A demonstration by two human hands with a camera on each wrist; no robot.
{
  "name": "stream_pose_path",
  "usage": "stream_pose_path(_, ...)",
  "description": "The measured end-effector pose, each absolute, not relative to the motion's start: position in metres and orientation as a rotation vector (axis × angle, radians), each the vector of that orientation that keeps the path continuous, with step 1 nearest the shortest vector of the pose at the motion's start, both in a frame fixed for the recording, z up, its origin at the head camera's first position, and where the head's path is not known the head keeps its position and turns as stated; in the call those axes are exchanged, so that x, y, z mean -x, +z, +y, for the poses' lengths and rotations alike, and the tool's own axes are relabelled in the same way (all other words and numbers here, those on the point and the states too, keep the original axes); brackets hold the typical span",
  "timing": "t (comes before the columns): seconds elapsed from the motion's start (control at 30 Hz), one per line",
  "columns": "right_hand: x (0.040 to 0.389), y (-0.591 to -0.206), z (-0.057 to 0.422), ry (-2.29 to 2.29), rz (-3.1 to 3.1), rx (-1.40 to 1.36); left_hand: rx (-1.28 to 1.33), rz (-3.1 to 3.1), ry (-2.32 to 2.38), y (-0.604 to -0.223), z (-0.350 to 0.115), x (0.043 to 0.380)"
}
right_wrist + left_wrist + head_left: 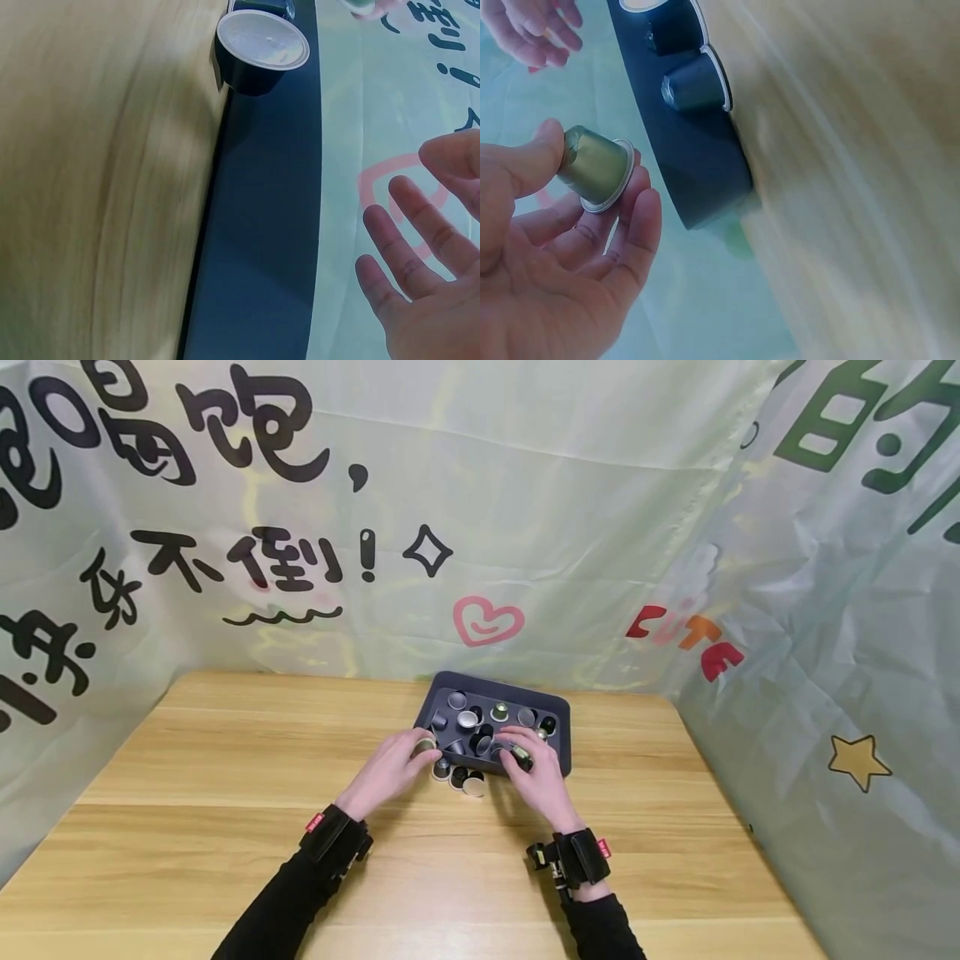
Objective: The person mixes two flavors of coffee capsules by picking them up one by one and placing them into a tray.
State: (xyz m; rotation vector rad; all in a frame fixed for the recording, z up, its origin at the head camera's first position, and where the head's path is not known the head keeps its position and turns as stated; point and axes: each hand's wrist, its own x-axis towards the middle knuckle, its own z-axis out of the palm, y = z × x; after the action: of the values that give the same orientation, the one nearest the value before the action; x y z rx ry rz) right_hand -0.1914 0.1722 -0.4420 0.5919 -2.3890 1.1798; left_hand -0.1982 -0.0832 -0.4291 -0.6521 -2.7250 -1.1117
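My left hand (pixel 390 774) pinches a green-gold coffee capsule (pixel 600 169) between thumb and fingers, beside the left front corner of a dark tray (pixel 558 760). Over the tray's right front part is my right hand (pixel 542 781), its fingers spread and slightly bent in the right wrist view, with nothing between them there. A dark-green capsule (pixel 522 758) shows between its thumb and fingers in the head view. Silver, black and green capsules lie scattered inside the tray, among them an upright green one (pixel 499 712) and a silver one (pixel 467 719).
Against the tray's front wall on the wooden table (pixel 262 827), a few capsules stand in a row, including a black one with a pale lid (pixel 262 41). A printed cloth (pixel 570 543) hangs behind the table, and another printed stretch (pixel 817 677) runs along its right side.
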Motion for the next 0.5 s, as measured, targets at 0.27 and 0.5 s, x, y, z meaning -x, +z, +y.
stream_pose_path(0.27, 0.191, -0.442, 0.171, 1.169, -2.409, -0.591, 0.735, -2.760, -1.100, -0.424, -0.069, 0.215)
stream_pose_path(0.5, 0.191, -0.444, 0.171, 1.145, -2.396, -0.609, 0.742, -2.793, -1.081, -0.423, -0.055, 0.231)
